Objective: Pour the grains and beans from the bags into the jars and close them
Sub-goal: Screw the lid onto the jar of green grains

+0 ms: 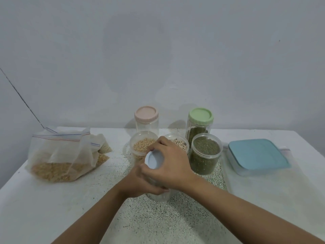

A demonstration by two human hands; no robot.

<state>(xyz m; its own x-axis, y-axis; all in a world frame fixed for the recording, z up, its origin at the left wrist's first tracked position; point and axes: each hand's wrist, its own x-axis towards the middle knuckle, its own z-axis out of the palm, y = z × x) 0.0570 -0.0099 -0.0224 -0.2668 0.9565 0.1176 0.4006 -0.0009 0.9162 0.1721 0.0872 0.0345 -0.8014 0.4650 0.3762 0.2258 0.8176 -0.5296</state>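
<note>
Nearest, at the middle of the surface [52, 199], the left hand [139, 184] grips the clear jar [161, 196] by its body while the right hand [173, 164] has its fingers curled over the pale blue lid [153, 159]. At the left edge slumps a soft zip bag [59, 155] of grain, best pinched at its top. Open jars of pale beans [142, 147] and green beans [205, 154] stand just behind; thin slick plastic, likely light.

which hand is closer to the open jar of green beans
Right. The right hand grips the blue lid just left of the open jar of green beans. The left hand holds the clear jar lower and farther left.
</note>
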